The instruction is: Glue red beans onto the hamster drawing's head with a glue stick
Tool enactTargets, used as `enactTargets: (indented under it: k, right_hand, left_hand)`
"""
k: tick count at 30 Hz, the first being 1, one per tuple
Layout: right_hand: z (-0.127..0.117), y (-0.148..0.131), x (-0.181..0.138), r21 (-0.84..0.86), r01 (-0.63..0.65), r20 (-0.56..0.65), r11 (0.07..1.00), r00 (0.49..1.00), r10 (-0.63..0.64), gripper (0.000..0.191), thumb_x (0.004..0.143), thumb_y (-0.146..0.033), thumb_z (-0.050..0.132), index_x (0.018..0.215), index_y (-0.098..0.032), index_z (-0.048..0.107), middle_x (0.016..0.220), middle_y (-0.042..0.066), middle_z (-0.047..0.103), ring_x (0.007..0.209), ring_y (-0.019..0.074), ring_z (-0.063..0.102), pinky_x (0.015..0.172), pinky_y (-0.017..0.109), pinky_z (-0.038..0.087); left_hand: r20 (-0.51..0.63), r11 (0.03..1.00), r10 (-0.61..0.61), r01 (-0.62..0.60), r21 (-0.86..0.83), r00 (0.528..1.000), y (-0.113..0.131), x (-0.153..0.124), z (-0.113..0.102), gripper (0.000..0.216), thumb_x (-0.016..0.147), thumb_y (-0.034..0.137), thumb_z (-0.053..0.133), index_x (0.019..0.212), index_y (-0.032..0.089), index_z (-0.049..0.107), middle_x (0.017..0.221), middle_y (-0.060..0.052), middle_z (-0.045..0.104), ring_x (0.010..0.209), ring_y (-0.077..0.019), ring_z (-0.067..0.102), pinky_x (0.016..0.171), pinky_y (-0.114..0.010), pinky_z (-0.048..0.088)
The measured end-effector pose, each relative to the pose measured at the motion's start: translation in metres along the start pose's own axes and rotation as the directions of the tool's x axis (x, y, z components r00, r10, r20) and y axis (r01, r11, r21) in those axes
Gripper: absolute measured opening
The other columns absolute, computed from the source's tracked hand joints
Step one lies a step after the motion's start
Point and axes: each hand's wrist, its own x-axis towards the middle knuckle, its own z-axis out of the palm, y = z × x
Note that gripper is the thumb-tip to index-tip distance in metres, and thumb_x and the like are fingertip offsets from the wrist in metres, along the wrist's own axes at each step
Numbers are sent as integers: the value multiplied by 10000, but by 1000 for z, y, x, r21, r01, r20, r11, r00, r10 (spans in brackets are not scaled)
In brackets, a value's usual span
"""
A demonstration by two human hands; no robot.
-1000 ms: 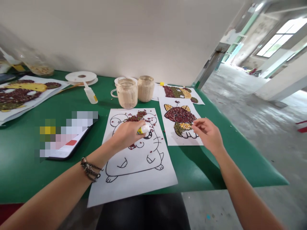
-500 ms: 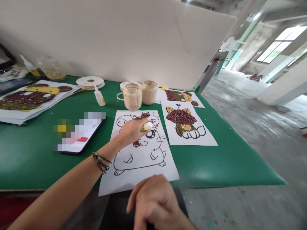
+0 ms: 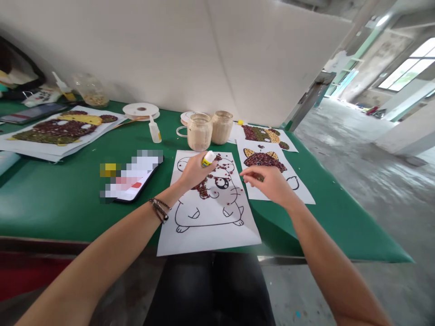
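Observation:
My left hand [image 3: 192, 174] is closed around a small glue bottle [image 3: 208, 158] with a yellow label and a white end; its other end is hidden by my fingers. Beneath it lies a white sheet with a line-drawn hamster [image 3: 204, 235]. Dark red beans [image 3: 204, 188] cover part of its face, and more are scattered around the ear and eye. My right hand [image 3: 272, 181] hovers over the left edge of the fox picture [image 3: 299, 192], its fingertips pinched together. What they hold, if anything, is too small to make out.
Behind the sheet stand a glass mug [image 3: 199, 133] and a jar [image 3: 222, 129]. A phone [image 3: 136, 181] lies to the left, with another glue bottle [image 3: 155, 131] and a ribbon spool [image 3: 140, 110] behind it. Finished bean pictures [image 3: 61, 129] lie far left.
My right hand has risen from the table's front edge to the fox picture, and its fingers have come together. My left hand still grips the glue bottle, now tilted more upright. The view has shifted.

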Motion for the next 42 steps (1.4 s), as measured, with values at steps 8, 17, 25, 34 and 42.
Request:
enactTargets:
  k: [8, 17, 25, 34, 42]
  right_hand:
    - [47, -7, 42, -106, 319, 109, 942, 945, -308, 120, 765, -186, 517, 729, -150, 626, 831, 65, 582, 747, 139, 532, 678, 271, 407]
    - [83, -2, 41, -13, 313, 126, 950, 943, -309, 138, 741, -101, 516, 754, -169, 635, 805, 40, 636, 742, 144, 580, 683, 276, 446]
    - [81, -6, 43, -15, 276, 141, 961, 952, -271, 117, 711, -79, 517, 718, -146, 612, 818, 61, 603, 734, 149, 563, 675, 286, 450]
    - [54, 1, 36, 374, -32, 6, 927, 999, 32, 73, 717, -213, 509, 684, -157, 541, 641, -5, 557, 565, 90, 494, 559, 242, 414]
    - [42, 5, 35, 513, 70, -321, 855, 940, 116, 69, 696, -246, 550, 697, -177, 562, 663, -4, 562, 593, 92, 491, 546, 239, 402]
  left_hand:
    - [-63, 984, -76, 65, -164, 995, -5, 5, -2, 174, 707, 304, 474, 617, 179, 393, 525, 51, 402, 475, -75, 380, 435, -202, 298]
    - [-61, 991, -25, 17, -134, 998, -8, 4, 2, 235, 711, 318, 478, 572, 182, 347, 532, 44, 388, 507, -83, 368, 467, -218, 286]
    - [-33, 995, -14, 10, -98, 999, -5, 2, 0, 207, 716, 306, 485, 593, 182, 375, 546, 38, 420, 521, -90, 388, 482, -227, 298]
    - [77, 987, 7, 6, -163, 997, -7, 1, 1, 153, 712, 317, 484, 664, 178, 443, 570, 35, 452, 504, -76, 403, 458, -209, 318]
    - [197, 992, 106, -89, -91, 975, -2, -3, 2, 80, 683, 259, 484, 667, 188, 452, 577, 42, 454, 513, -81, 414, 476, -217, 327]
